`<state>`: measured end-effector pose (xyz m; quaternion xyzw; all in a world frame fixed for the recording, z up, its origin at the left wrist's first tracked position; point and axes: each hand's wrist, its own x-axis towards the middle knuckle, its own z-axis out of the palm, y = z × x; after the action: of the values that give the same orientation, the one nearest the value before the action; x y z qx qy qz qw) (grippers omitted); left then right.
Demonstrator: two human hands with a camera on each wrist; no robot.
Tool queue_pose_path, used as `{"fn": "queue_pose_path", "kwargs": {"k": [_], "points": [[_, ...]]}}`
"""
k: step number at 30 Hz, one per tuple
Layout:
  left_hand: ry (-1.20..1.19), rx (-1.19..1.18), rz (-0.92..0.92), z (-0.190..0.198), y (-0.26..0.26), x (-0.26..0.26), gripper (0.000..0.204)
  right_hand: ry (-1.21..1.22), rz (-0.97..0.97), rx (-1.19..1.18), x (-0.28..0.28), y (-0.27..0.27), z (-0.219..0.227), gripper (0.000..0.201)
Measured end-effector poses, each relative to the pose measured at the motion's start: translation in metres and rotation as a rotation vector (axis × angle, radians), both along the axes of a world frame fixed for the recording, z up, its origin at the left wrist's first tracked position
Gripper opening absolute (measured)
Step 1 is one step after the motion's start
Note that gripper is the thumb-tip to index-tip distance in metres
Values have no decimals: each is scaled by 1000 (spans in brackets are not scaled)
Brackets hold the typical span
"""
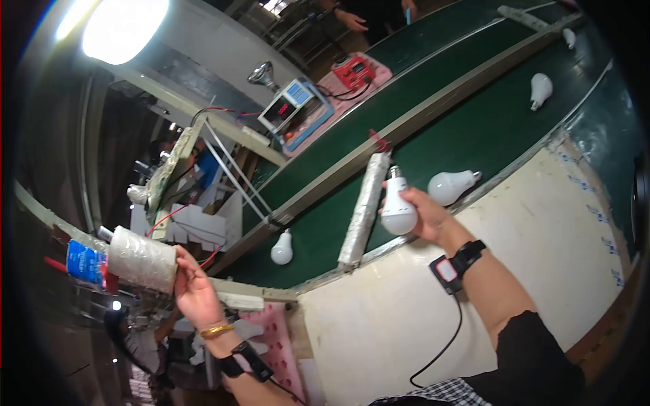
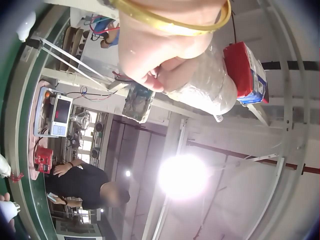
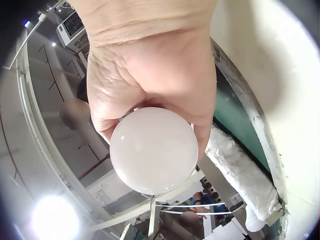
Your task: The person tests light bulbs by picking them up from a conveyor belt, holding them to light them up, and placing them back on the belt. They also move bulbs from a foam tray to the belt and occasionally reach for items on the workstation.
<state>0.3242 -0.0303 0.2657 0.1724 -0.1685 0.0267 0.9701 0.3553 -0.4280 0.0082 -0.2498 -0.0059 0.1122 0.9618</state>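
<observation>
In the head view my right hand [image 1: 428,215] grips a white LED bulb [image 1: 399,215] round its body, metal screw base pointing up and away. The bulb's round dome [image 3: 154,150] faces the right wrist camera, with fingers on both sides of it. My left hand [image 1: 196,291] is at the near edge of a white roll [image 1: 143,260] wrapped in shiny clear film. In the left wrist view, the fingers of the left hand [image 2: 157,55] bend against the roll's end; their tips are partly hidden. A blue and red packet [image 1: 87,262] sits at the roll's far end.
More bulbs lie on the green belt: one bulb [image 1: 452,187] beside my right hand, a small bulb [image 1: 282,247] and a farther bulb [image 1: 540,90]. A film-wrapped bar [image 1: 365,210] crosses the belt. Beyond the rail [image 1: 433,118] stands a meter [image 1: 288,107]. A lamp [image 1: 125,27] glows above.
</observation>
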Motion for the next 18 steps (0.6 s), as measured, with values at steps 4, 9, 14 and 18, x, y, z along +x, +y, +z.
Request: {"fn": "queue_pose_path", "kwargs": {"k": [4, 9, 14, 18], "points": [[6, -82, -12, 1, -3, -5, 43, -103, 17, -60, -9, 0, 18, 51], [5, -70, 20, 0, -8, -7, 45, -35, 24, -70, -7, 0, 14, 41], [0, -38, 14, -2, -2, -3, 44, -26, 18, -41, 1, 9, 2, 42], [-30, -43, 95, -5, -14, -6, 46, -42, 27, -172, -11, 18, 17, 42]]}}
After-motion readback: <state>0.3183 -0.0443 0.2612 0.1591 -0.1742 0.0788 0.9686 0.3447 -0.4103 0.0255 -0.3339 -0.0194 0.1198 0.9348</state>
